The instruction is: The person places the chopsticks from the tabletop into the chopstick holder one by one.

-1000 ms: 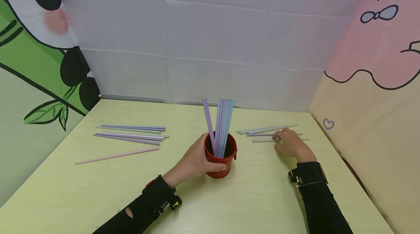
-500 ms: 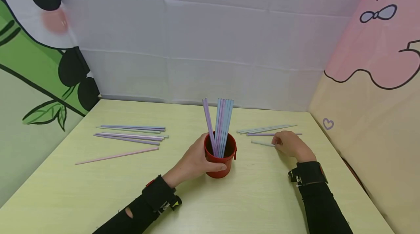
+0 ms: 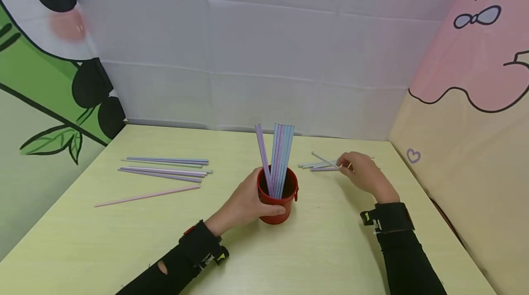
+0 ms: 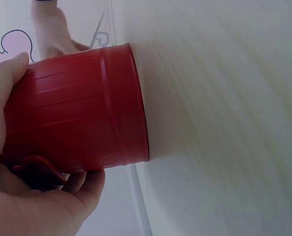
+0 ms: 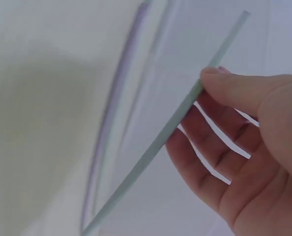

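My left hand [image 3: 248,201] grips a small red bucket [image 3: 278,212] from its left side, the thumb across its front. Upright in the bucket stand several purple and blue straws [image 3: 283,157], one purple straw [image 3: 263,157] leaning apart to the left. In the left wrist view the bucket [image 4: 77,108] fills the fingers, with its base at the tabletop. At the right, my right hand [image 3: 363,175] pinches a pale green straw [image 5: 155,142] between thumb and fingers, raised and slanted above the other straws. Under that hand lie a purple straw [image 3: 323,169] and pale blue-green straws [image 3: 307,165].
On the left of the table [image 3: 231,267] lie blue and green straws [image 3: 165,161], purple straws [image 3: 161,174] and a lone pink straw [image 3: 149,196]. A white cloth [image 3: 264,56] hangs behind, with printed panels at both sides.
My right hand has picked the pale green straw up from the table and lifted it, tilting its far end up and away. The left hand and bucket have stayed put.
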{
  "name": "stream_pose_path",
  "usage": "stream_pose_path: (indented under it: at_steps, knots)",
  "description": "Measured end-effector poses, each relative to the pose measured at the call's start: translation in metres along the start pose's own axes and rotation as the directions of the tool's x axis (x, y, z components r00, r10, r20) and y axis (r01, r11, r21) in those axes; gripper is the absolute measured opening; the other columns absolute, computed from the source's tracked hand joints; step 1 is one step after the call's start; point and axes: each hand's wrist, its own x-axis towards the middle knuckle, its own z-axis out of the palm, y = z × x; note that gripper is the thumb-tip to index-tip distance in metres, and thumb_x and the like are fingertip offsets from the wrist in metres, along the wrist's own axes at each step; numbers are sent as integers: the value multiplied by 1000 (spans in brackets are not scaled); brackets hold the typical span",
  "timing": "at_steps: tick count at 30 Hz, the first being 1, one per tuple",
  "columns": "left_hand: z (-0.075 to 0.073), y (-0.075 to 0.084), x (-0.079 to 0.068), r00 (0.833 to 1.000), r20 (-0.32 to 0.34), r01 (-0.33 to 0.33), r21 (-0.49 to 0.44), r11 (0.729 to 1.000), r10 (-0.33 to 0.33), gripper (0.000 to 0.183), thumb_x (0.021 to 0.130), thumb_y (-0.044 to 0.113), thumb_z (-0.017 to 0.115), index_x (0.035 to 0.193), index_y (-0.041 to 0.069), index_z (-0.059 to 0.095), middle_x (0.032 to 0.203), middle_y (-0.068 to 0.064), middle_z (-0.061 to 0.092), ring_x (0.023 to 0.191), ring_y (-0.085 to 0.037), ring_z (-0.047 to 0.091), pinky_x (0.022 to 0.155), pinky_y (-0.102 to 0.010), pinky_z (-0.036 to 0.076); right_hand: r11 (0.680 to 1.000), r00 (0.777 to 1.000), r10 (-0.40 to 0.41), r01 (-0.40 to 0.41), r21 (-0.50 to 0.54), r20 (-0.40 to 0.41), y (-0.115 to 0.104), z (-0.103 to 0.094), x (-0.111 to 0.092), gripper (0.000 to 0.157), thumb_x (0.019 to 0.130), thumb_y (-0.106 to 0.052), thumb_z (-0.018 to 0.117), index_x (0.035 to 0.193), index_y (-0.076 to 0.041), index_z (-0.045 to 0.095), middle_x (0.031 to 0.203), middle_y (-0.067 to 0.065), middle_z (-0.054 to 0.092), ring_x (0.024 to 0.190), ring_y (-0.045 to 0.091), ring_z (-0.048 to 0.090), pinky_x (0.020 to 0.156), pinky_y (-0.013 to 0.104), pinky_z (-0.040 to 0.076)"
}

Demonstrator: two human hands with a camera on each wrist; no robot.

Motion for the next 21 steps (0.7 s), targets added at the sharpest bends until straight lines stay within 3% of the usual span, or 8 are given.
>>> stream_pose_path:
  at_steps: [6, 13, 17, 21]
  knots:
    - [0, 2, -1, 1000, -5, 6, 3, 1000, -6, 90, 81, 23, 95, 153, 18, 42, 144, 2, 58, 130, -21, 59, 103, -48, 57, 991, 977, -80, 99, 87, -197, -33, -15, 4, 14, 101, -1, 70, 115, -3, 70, 102, 10, 70, 92, 25, 68, 81, 43, 60]
    - [1, 3, -1, 1000, -11, 10, 11, 1000, -9, 91, 80, 22, 96, 153, 17, 42, 144, 2, 58, 130, -22, 59, 103, -48, 57, 959, 906, -91, 192, 209, -413, -82, -34, 0, 16, 101, -4, 71, 117, -3, 69, 103, 9, 71, 92, 18, 69, 79, 13, 55]
    - [1, 3, -1, 1000, -13, 6, 12, 1000, -6, 91, 80, 23, 96, 153, 17, 42, 144, 2, 58, 129, -22, 59, 103, -48, 57, 912, 876, -46, 233, 337, -481, -104, -38, -2, 17, 102, -2, 70, 119, -1, 67, 103, 8, 70, 92, 11, 70, 83, 14, 57]
    - [1, 3, -1, 1000, -22, 8, 21, 1000, -8, 91, 79, 24, 96, 153, 15, 43, 143, 1, 59, 129, -22, 60, 103, -48, 57, 819, 865, -2, 289, 495, -502, -120, -40, -3, 19, 102, 1, 67, 121, 3, 63, 106, 7, 67, 95, 12, 72, 86, 24, 62]
